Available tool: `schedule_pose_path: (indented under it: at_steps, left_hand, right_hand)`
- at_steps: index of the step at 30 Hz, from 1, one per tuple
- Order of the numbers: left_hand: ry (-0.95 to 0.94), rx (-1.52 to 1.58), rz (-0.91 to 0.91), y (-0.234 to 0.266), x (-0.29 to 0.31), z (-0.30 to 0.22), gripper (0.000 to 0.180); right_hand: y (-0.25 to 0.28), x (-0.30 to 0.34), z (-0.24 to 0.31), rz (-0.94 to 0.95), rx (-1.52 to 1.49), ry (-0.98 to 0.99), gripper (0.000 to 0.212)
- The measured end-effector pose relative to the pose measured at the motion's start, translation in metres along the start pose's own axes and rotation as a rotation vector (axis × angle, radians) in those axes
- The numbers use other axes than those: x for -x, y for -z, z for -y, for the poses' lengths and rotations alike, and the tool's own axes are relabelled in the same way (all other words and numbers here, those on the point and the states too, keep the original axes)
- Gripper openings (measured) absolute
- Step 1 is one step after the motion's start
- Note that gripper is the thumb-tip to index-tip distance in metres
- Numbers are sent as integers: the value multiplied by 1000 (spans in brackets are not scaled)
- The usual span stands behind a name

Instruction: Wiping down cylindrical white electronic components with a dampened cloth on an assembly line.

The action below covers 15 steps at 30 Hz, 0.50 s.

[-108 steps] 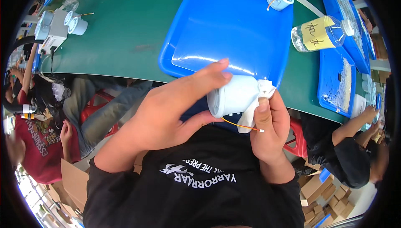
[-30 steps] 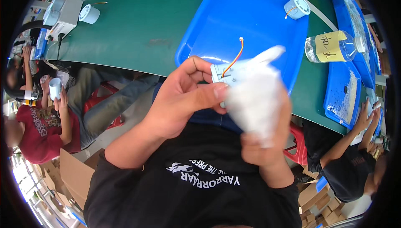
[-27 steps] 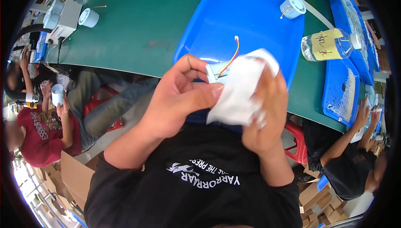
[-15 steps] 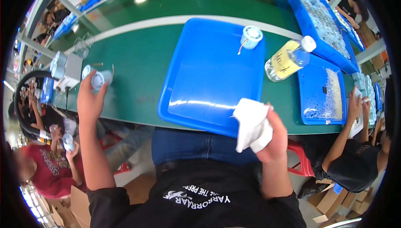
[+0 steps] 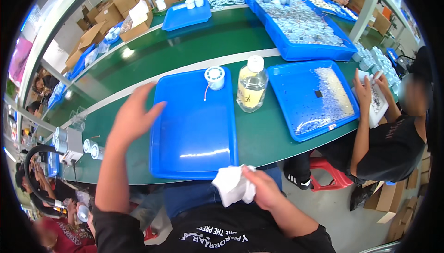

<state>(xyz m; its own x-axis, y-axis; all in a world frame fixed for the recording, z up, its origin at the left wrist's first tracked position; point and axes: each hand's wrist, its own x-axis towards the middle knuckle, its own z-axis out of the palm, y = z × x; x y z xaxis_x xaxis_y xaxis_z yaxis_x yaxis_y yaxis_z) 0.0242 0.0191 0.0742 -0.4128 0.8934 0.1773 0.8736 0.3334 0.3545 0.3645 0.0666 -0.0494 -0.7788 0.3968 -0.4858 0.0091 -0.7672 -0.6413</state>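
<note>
My left hand reaches over the far left edge of the blue tray, fingers spread and holding nothing. In that tray's far right corner stands a round light-blue and white part with a vented top and a thin wire hanging from it. Low in front of the tray's near edge, my right hand is closed on a crumpled white cloth. Two similar light-blue parts sit side by side on the green table at the left.
A clear bottle with a yellow label stands right of the tray. Beyond it lie a blue tray of pale granules and a large blue bin full of parts. A co-worker sits at the right. A grey-white box stands left.
My left hand has let go of the light-blue part at the left and moved right to the tray. The view has swung right; my right hand keeps the cloth.
</note>
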Motion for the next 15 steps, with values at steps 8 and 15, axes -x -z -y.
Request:
schedule_pose_path:
  at_steps: [8,15]
  left_hand:
    - [-319,-174,182,-89,-82,-63,64]
    - [-14,491,329,-66,-20,-55,61]
  right_hand:
    - [-22,24,-9,254,433,-15,57]
    - [-1,29,-8,57,323,-56,61]
